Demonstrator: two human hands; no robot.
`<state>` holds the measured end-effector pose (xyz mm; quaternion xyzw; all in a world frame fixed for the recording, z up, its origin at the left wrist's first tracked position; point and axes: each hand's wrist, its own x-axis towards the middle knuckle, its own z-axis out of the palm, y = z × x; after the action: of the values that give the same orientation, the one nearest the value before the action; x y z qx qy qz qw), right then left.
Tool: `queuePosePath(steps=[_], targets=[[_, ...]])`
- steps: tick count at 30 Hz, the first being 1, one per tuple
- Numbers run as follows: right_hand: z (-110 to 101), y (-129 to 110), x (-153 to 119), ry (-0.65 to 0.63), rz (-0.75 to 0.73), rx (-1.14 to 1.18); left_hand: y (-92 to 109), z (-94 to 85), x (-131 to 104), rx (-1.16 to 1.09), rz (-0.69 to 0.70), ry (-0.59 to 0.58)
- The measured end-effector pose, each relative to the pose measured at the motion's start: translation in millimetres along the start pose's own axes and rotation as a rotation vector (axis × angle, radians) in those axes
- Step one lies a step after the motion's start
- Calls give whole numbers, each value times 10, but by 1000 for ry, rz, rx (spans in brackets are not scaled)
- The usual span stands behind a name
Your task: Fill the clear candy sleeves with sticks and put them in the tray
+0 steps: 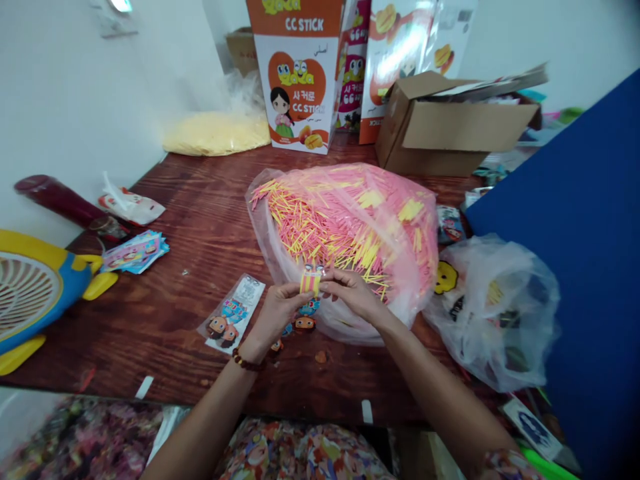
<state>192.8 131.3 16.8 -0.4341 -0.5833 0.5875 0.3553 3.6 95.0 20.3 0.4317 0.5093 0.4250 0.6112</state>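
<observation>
A small printed packet [310, 283] with pink and yellow sticks showing in it is pinched between both hands. My left hand [280, 310] grips its left side, fingers closed. On its right side, the fingers of my right hand [350, 293] are closed on the packet's edge. Behind the hands lies a large open clear bag [345, 220] full of pink and yellow sticks. A flat printed packet [234, 313] rests on the table left of my left hand. Part of another printed piece shows beneath the held packet.
The wooden table [200, 193] carries printed cards [135, 252], a tissue pack [131, 205], a yellow-blue fan [35, 287] at left, tall printed boxes [300, 87] and an open carton [450, 127] behind. A plastic bag [500, 313] sits right, beside a blue panel [575, 220].
</observation>
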Motion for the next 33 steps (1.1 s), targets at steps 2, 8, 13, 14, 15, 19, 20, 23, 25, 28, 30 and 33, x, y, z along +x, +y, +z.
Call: queuePosePath(steps=[2, 8, 13, 14, 15, 19, 20, 23, 25, 28, 30, 33], targets=[[-247, 33, -18, 40, -14, -118, -12, -26, -15, 24, -25, -9], [-968, 158, -54, 156, 144, -1074, -63, -16, -38, 54, -64, -11], [-950, 227, -81, -37, 263, -1403, -28, 24, -33, 63, -81, 2], [-928, 235, -84, -45, 261, -1423, -24, 22, -33, 61, -80, 2], [-914, 242, -86, -57, 261, -1440, -24, 18, -32, 55, -81, 2], [-966, 260, -77, -74, 237, -1372, -50, -11, -31, 18, -105, -1], [-994, 266, -73, -73, 223, -1325, -56, -16, -32, 14, -109, -4], [-1046, 288, -74, -24, 158, -1097, -54, -17, -42, 31, -98, -26], [-1021, 297, -86, 21, 88, -890, -43, -10, -56, 31, -92, -53], [-909, 311, -104, 43, 1, -611, -35, -7, -81, -2, -102, -96], [-820, 321, -106, 46, -11, -499, -38, -23, -99, 1, -103, -101], [-695, 293, -103, 65, -13, -357, -45, -67, -127, 28, -97, -76]])
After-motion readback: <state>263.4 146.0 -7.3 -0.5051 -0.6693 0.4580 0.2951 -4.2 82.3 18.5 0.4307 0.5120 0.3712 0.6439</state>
